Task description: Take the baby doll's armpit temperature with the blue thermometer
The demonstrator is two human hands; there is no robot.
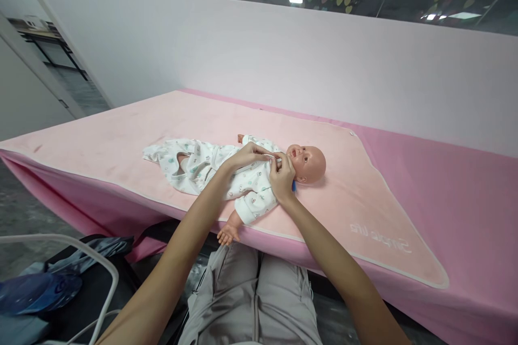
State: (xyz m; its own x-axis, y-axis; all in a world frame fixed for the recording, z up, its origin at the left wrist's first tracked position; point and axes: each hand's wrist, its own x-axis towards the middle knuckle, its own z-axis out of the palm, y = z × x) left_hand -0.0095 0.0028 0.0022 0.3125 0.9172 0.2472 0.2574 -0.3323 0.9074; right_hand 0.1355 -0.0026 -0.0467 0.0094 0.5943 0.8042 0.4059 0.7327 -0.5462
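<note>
A bald baby doll lies on its back on a pink mat, its head to the right. It wears a white printed outfit with long sleeves; the leg part spreads out to the left. At the doll's upper chest, just below its chin, my left hand pinches the edge of the outfit. My right hand is closed on the same edge, its fingertips meeting those of my left hand. One doll hand hangs over the mat's near edge.
Behind the mat stands a white partition with dark glass above. Pink cloth covers the surface at the right. At lower left are a blue bottle, a dark seat and a white curved tube.
</note>
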